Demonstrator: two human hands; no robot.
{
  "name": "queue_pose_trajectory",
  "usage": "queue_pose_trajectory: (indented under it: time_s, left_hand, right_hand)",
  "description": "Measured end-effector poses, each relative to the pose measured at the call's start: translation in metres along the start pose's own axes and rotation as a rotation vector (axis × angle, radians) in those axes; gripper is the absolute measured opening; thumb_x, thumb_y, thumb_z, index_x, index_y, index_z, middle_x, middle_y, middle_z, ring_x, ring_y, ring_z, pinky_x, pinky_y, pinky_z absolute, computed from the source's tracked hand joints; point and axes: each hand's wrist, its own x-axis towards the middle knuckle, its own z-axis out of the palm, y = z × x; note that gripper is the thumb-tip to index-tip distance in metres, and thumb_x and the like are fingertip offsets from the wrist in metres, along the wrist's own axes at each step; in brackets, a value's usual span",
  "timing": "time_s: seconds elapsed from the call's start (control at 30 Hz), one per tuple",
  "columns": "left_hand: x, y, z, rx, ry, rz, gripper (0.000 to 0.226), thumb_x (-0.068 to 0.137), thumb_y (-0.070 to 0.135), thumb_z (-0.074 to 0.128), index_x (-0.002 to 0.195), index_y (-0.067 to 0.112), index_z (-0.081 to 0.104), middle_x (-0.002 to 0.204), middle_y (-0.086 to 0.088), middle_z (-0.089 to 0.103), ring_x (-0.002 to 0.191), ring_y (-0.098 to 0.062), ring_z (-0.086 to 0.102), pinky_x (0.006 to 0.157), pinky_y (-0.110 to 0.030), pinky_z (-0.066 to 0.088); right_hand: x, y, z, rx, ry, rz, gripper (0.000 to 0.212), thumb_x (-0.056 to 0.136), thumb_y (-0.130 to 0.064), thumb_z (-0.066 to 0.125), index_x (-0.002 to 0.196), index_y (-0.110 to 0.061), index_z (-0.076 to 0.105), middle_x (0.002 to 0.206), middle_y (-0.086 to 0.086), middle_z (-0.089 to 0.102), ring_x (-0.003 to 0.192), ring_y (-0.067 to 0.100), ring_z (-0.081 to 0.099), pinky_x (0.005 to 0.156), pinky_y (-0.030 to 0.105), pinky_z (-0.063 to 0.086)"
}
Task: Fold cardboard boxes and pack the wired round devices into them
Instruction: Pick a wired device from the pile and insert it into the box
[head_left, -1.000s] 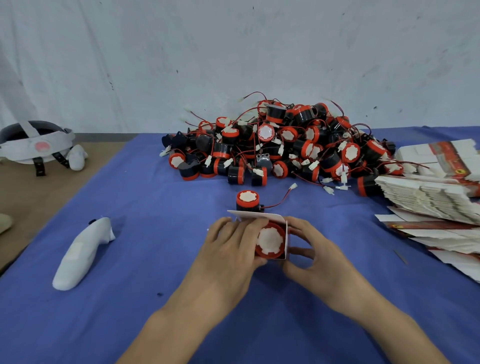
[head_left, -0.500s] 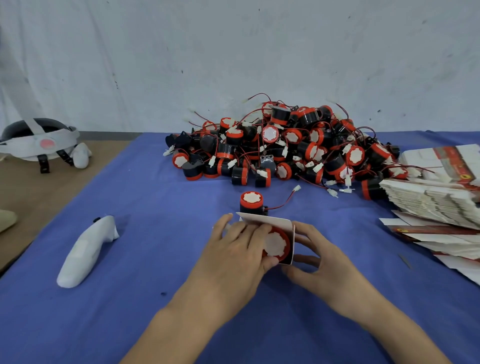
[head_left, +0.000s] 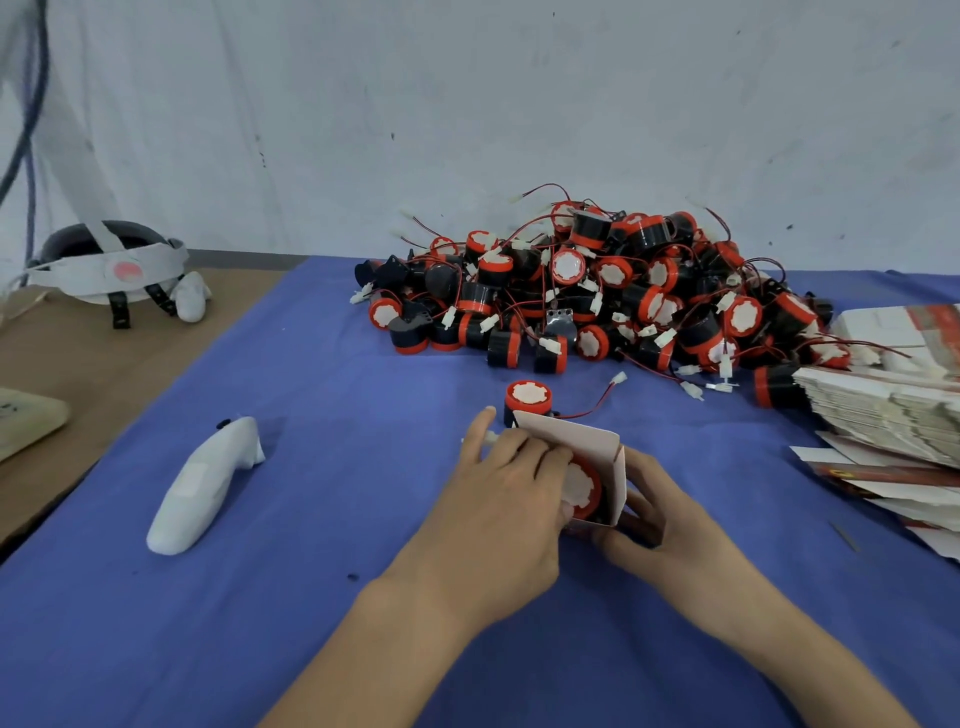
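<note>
Lying on its side on the blue cloth (head_left: 311, 519), the cardboard box (head_left: 582, 436) was held with its open mouth turned toward the person, its long axis apparently running away toward the pile (head_left: 597, 291). The round device (head_left: 584, 491) was seated in that mouth, red-rimmed white face outward. The left hand (head_left: 498, 499) was curled over it, fingers together; the right hand (head_left: 670, 514) was clamped on the box's right side. A second device (head_left: 527, 397) was stood upright just behind, face up.
</note>
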Motion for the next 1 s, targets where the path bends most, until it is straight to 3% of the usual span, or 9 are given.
queue_pose_trajectory:
  time_s: [0.07,0.2,0.37,0.53,0.67,0.8,0.9,1.0]
  left_hand:
    - [0.002,0.000,-0.001,-0.042,0.000,-0.006,0.041,0.094,0.030,0.045,0.133,0.017,0.050,0.129,0.005,0.058,0.128,-0.017,0.043,0.124,-0.047,0.006]
    - [0.004,-0.002,-0.002,-0.117,0.003,-0.019,0.030,0.090,0.021,0.046,0.119,0.018,0.051,0.114,0.006,0.058,0.119,-0.016,0.046,0.124,-0.046,0.009]
    - [0.009,-0.001,-0.002,-0.097,-0.033,-0.040,0.027,0.084,0.015,0.043,0.110,0.018,0.051,0.108,0.005,0.059,0.115,-0.015,0.045,0.122,-0.043,0.011]
    - [0.016,0.001,-0.003,-0.123,-0.037,-0.046,0.029,0.081,0.015,0.044,0.108,0.019,0.052,0.107,0.005,0.064,0.111,-0.015,0.047,0.112,-0.037,0.022]
    - [0.017,-0.002,-0.003,-0.186,-0.014,-0.025,0.031,0.084,0.016,0.042,0.112,0.022,0.054,0.112,0.008,0.063,0.113,-0.013,0.045,0.103,-0.030,0.027]
    - [0.011,-0.018,-0.004,-0.284,0.025,-0.004,0.030,0.092,0.006,0.049,0.113,0.023,0.063,0.116,0.012,0.062,0.117,-0.010,0.043,0.099,-0.026,0.037]
    - [0.008,-0.021,-0.008,-0.244,0.128,0.006,0.022,0.089,0.001,0.063,0.105,0.015,0.070,0.106,0.003,0.066,0.103,-0.019,0.054,0.088,-0.031,0.050]
    - [0.009,-0.018,-0.008,-0.182,0.256,-0.004,0.018,0.081,-0.001,0.074,0.096,0.009,0.071,0.098,-0.002,0.066,0.091,-0.018,0.050,0.074,-0.037,0.056]
  right_hand:
    - [0.001,0.000,0.000,0.026,-0.018,0.012,0.076,0.090,0.009,0.059,0.126,-0.057,0.051,0.135,-0.019,0.060,0.132,0.000,0.051,0.104,0.016,0.044]
    - [0.003,-0.003,0.000,0.049,-0.039,0.025,0.068,0.087,-0.001,0.060,0.128,-0.055,0.051,0.136,-0.019,0.059,0.132,0.001,0.051,0.104,0.025,0.047]
    - [0.004,-0.003,0.001,0.013,-0.034,0.054,0.071,0.090,0.008,0.057,0.135,-0.047,0.047,0.133,-0.027,0.058,0.128,-0.007,0.051,0.100,0.014,0.047]
    - [0.011,-0.007,0.016,0.183,0.123,0.108,0.031,0.100,-0.017,0.057,0.123,-0.037,0.060,0.114,-0.025,0.069,0.108,-0.007,0.063,0.081,0.005,0.046]
    - [0.019,-0.006,0.031,0.168,0.240,0.154,0.021,0.102,-0.013,0.055,0.113,-0.030,0.058,0.097,-0.026,0.070,0.093,-0.008,0.065,0.071,0.006,0.047]
    - [0.023,-0.007,0.035,0.146,0.245,0.165,0.025,0.101,-0.011,0.053,0.114,-0.032,0.054,0.099,-0.029,0.068,0.092,-0.010,0.064,0.070,0.005,0.046]
    - [0.025,-0.007,0.037,0.134,0.240,0.181,0.028,0.100,-0.010,0.051,0.114,-0.034,0.052,0.101,-0.028,0.067,0.094,-0.006,0.065,0.072,0.012,0.050]
    - [0.025,-0.007,0.039,0.123,0.260,0.196,0.028,0.099,-0.013,0.051,0.111,-0.039,0.051,0.101,-0.027,0.067,0.094,-0.002,0.065,0.074,0.017,0.052]
